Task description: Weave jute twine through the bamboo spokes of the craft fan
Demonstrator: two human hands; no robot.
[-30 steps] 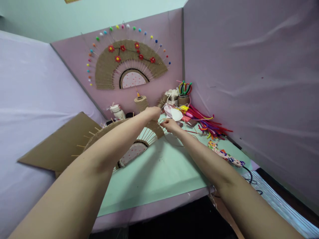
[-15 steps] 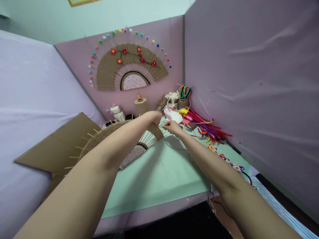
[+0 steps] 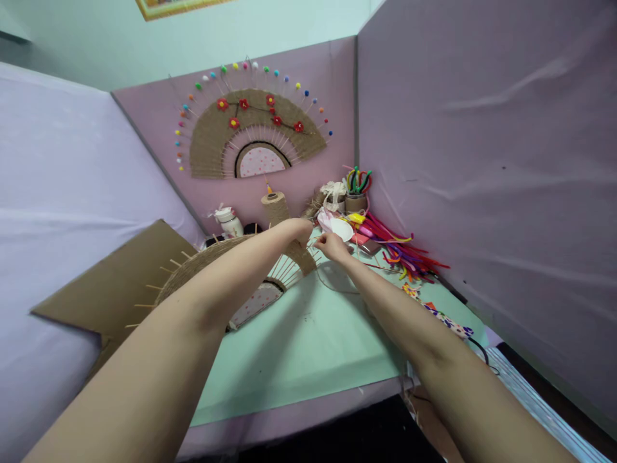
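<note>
Little shift: left hand (image 3: 303, 232), grip hidden, and right hand (image 3: 330, 246), pinched narrow, contents unclear, remain at near twine-woven fan (image 3: 304, 260), right end, work apparently continuing.

Left arm (image 3: 193, 308): bare, extended from the lower left upward and to the right, elbow slightly bent. Left wrist (image 3: 295, 229): flexed, with the left hand (image 3: 304, 233) directed downward; its fingers are mostly hidden, so their grip cannot be read. Right arm (image 3: 419, 334): bare, extended from the lower right upward and to the left, nearly straight. Right hand (image 3: 332, 247): thumb and forefinger drawn together at the tips, remaining fingers curled inward. The hands are near each other, a small gap between.
</note>
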